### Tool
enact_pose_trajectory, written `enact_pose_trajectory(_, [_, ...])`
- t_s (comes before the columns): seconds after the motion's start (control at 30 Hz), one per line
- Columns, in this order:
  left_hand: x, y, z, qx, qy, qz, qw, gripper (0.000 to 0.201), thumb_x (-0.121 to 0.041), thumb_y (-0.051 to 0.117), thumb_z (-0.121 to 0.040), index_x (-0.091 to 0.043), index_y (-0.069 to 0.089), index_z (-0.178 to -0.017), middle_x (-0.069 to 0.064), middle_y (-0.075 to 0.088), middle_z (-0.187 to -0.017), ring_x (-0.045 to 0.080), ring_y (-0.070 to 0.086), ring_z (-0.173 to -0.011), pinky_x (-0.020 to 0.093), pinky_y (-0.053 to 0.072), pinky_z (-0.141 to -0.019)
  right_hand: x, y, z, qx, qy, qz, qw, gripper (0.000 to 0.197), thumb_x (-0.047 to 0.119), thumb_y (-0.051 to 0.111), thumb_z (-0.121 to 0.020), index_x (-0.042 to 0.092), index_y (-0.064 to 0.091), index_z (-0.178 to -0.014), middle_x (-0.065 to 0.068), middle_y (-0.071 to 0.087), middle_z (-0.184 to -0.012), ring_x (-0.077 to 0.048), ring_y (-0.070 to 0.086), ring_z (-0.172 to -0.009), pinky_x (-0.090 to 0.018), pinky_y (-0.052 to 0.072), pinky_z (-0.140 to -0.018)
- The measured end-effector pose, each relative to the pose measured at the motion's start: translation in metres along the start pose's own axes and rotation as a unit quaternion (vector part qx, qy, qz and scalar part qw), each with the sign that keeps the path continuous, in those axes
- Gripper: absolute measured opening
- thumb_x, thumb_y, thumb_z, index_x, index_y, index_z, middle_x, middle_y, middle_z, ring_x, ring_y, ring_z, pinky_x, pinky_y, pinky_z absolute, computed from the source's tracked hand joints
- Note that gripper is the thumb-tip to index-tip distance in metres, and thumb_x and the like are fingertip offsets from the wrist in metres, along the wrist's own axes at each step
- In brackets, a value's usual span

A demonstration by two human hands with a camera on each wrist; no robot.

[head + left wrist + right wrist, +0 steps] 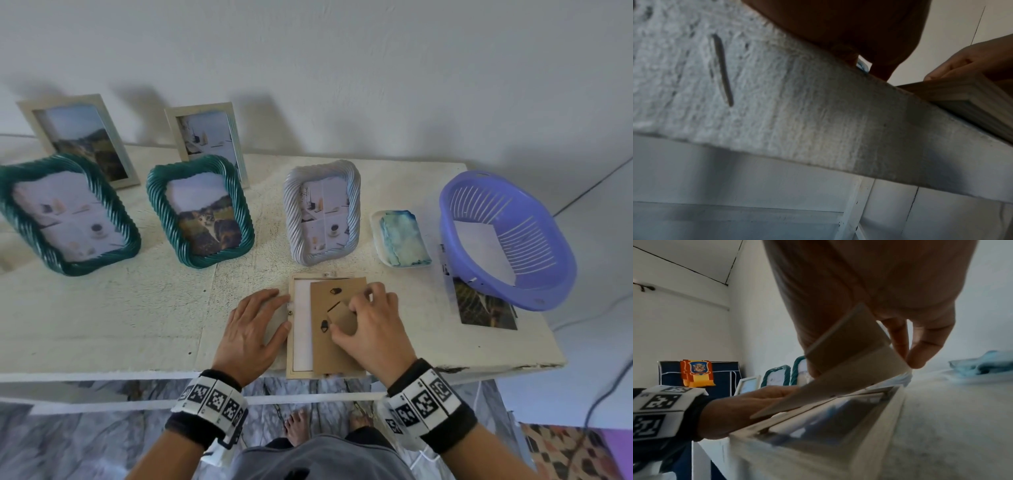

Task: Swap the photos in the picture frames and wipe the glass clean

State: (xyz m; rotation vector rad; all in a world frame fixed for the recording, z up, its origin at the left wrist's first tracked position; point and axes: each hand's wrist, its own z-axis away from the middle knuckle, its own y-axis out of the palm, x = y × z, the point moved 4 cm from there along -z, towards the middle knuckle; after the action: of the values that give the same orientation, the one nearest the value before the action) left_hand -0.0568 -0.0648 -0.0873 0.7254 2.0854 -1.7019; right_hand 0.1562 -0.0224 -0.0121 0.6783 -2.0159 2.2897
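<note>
**Open frame face down at the table's front edge**

A pale wooden picture frame [291, 342] lies face down on the white table [137, 308], its near end overhanging the front edge. Its brown cardboard backing board [329, 353] sits skewed and lifted, exposing a white sheet [303, 325]. A loose photo [486, 305] lies flat to the frame's right, partly under a purple basket [534, 274]. A blue-stained cloth [404, 236] rests in a white dish [376, 233] behind the frame.

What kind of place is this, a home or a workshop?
Most likely a room in a home: a plain painted table against a bare wall, a fabric wardrobe in the corner, and a patterned rug on a marble-look floor.
</note>
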Motion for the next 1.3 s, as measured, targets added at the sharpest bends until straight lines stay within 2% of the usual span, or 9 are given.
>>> enact_pose_trajectory(0.17, [0.002, -0.001, 0.000, 0.003, -0.002, 0.001, 1.000, 0.048, -0.049, 0.045, -0.095, -0.024, 0.055, -0.135, -0.004, 0.051, -0.137, 0.018, 0.046, -0.126, 0.041, 0.043, -0.101, 0.013, 0.017, -0.005, -0.006, -0.004, -0.002, 1.000, 0.049, 0.055, 0.061, -0.084, 0.014, 0.057, -0.110, -0.006, 0.041, -0.118, -0.021, 0.040, -0.103, -0.031, 0.048, -0.088])
enact_pose_trajectory(0.37, [0.002, -0.001, -0.001, -0.001, -0.001, 0.003, 1.000, 0.048, -0.049, 0.046, -0.095, -0.024, 0.056, -0.135, -0.003, 0.051, -0.136, 0.018, 0.047, -0.125, 0.042, 0.044, -0.101, 0.021, 0.026, -0.006, -0.047, -0.021, 0.048, 0.998, 0.044, 0.056, 0.062, -0.079, 0.015, 0.063, -0.096, -0.006, 0.053, -0.106, -0.024, 0.050, -0.093, -0.035, 0.051, -0.073])
enact_pose_trajectory(0.47, [0.002, -0.001, -0.001, -0.001, -0.001, -0.002, 1.000, 0.048, -0.049, 0.045, -0.095, -0.025, 0.055, -0.135, -0.003, 0.051, -0.136, 0.017, 0.047, -0.125, 0.041, 0.044, -0.100, 0.016, 0.028, -0.007, -0.025, -0.040, 0.053, 0.997, 0.043, 0.056, 0.057, -0.082, 0.016, 0.066, -0.094, -0.007, 0.052, -0.110, -0.025, 0.050, -0.096, -0.035, 0.050, -0.075])
enact_pose_trajectory(0.57, [0.002, -0.001, 0.000, -0.001, -0.006, 0.000, 1.000, 0.048, -0.050, 0.045, -0.095, -0.026, 0.055, -0.134, -0.004, 0.051, -0.137, 0.018, 0.047, -0.126, 0.039, 0.043, -0.100, -0.002, 0.022, -0.012, 0.034, -0.065, -0.036, 0.997, 0.036, 0.045, 0.055, -0.092, 0.016, 0.066, -0.110, -0.005, 0.045, -0.123, -0.021, 0.044, -0.108, -0.028, 0.045, -0.085])
enact_pose_trajectory(0.67, [0.001, 0.000, 0.000, -0.004, -0.007, 0.000, 1.000, 0.047, -0.049, 0.045, -0.095, -0.026, 0.056, -0.134, -0.005, 0.051, -0.137, 0.018, 0.046, -0.126, 0.038, 0.042, -0.100, -0.031, 0.006, -0.023, 0.055, -0.074, -0.111, 0.990, 0.027, 0.027, 0.059, -0.093, 0.023, 0.062, -0.120, 0.000, 0.052, -0.110, -0.014, 0.050, -0.100, -0.024, 0.043, -0.085])
enact_pose_trajectory(0.83, [0.001, -0.001, 0.000, -0.011, -0.006, -0.003, 1.000, 0.046, -0.048, 0.045, -0.094, -0.025, 0.057, -0.133, -0.005, 0.052, -0.136, 0.016, 0.045, -0.126, 0.035, 0.041, -0.099, -0.056, 0.006, -0.029, 0.185, -0.082, -0.206, 0.957, 0.016, 0.023, 0.067, -0.090, 0.029, 0.067, -0.105, 0.008, 0.067, -0.087, -0.008, 0.062, -0.083, -0.027, 0.050, -0.078])
enact_pose_trajectory(1.03, [0.000, 0.000, 0.000, -0.007, -0.007, -0.006, 1.000, 0.046, -0.049, 0.045, -0.095, -0.027, 0.056, -0.133, -0.005, 0.051, -0.137, 0.018, 0.046, -0.126, 0.037, 0.042, -0.099, -0.059, 0.009, -0.040, 0.216, -0.101, -0.207, 0.949, 0.013, 0.020, 0.069, -0.089, 0.027, 0.062, -0.098, 0.008, 0.063, -0.082, 0.000, 0.056, -0.077, -0.013, 0.041, -0.071])
enact_pose_trajectory(1.2, [0.000, 0.001, 0.001, -0.006, -0.008, -0.004, 1.000, 0.046, -0.048, 0.045, -0.094, -0.027, 0.056, -0.133, -0.004, 0.051, -0.137, 0.018, 0.045, -0.127, 0.039, 0.042, -0.099, -0.058, 0.013, -0.048, 0.218, -0.126, -0.183, 0.950, 0.015, 0.031, 0.069, -0.089, 0.026, 0.056, -0.090, 0.005, 0.061, -0.079, -0.004, 0.052, -0.071, -0.025, 0.045, -0.070])
enact_pose_trajectory(1.3, [0.001, 0.001, 0.001, -0.001, -0.012, -0.004, 1.000, 0.046, -0.049, 0.046, -0.094, -0.027, 0.056, -0.133, -0.005, 0.050, -0.138, 0.017, 0.044, -0.128, 0.040, 0.042, -0.101, -0.056, 0.016, -0.049, 0.181, -0.133, -0.151, 0.963, 0.021, 0.035, 0.067, -0.090, 0.024, 0.050, -0.084, 0.009, 0.058, -0.075, -0.006, 0.050, -0.066, -0.023, 0.041, -0.063])
